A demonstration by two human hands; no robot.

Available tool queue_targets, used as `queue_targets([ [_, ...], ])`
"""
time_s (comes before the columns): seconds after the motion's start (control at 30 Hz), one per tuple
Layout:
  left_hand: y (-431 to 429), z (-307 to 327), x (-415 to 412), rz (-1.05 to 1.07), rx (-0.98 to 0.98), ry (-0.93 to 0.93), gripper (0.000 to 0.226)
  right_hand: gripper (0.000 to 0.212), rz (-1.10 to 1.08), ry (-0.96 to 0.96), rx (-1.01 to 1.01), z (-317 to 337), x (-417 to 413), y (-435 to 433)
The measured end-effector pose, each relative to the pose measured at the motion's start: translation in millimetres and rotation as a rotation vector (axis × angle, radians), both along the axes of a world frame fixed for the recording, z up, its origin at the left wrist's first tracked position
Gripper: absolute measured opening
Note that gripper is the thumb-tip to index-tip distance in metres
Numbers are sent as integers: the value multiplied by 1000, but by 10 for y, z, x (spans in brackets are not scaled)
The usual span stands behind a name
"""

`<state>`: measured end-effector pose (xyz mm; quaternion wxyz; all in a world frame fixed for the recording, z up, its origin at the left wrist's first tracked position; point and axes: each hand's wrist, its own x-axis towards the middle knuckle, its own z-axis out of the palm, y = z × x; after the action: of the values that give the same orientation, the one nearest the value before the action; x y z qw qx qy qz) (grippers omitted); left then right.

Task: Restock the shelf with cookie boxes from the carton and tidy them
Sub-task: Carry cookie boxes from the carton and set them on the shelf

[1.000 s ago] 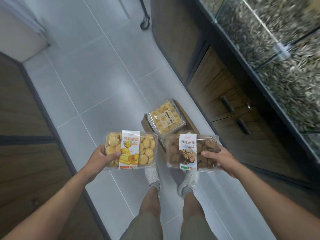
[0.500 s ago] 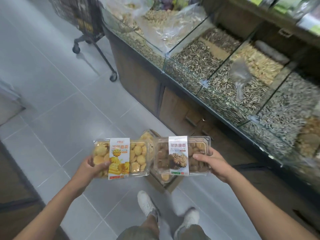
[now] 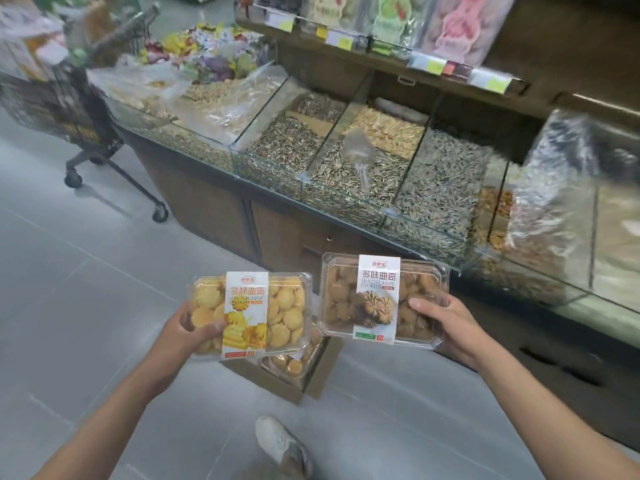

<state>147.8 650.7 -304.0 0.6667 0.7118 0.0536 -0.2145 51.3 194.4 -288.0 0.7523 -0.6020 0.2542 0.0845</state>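
Observation:
My left hand [image 3: 183, 332] grips the left end of a clear box of yellow cookies [image 3: 284, 310] with a white and orange label. In my right hand [image 3: 446, 323] is a clear box of brown cookies [image 3: 341, 299], held by its right end, thumb on the lid. Both boxes are level, side by side, above the brown carton [image 3: 311, 379] on the floor. Another cookie box [image 3: 294, 363] lies in the carton, mostly hidden by the held boxes. The shelf [image 3: 398, 60] with price tags and packaged goods runs along the top right.
A counter of glass bins [image 3: 346, 168] with sunflower seeds and nuts stands ahead and to the right, a scoop [image 3: 360, 157] in one bin. A wheeled black cart [image 3: 79, 133] stands at the left. Grey tile floor [image 3: 86, 289] lies to the left; my shoe [image 3: 284, 445] is below.
My view has lifted from the floor and carton up to the bins and shelf. Both hands have raised their boxes, the brown one a little higher and further right.

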Motion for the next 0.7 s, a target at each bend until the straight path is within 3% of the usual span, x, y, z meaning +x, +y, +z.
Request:
queue_targets([
  [0.27,-1150,310,-723,-142,-40,-10,110,108,-214,-77,-68,272,-1445,-875],
  [0.4,-1803,439,-1116,-212,-50,-12,85,109,-309,-110,-115,400,-2187,-1358],
  [0.53,-2447,546,-1379,-335,-54,-50,114,105,-424,-123,-148,541,-2886,-1757],
  [0.63,-2948,614,-1483,-443,-58,-71,115,93,-542,-109,-163,595,-3374,-2021],
  [0.7,-3291,652,-1515,-482,-61,-75,115,99,-642,-107,-180,607,-3664,-2180],
])
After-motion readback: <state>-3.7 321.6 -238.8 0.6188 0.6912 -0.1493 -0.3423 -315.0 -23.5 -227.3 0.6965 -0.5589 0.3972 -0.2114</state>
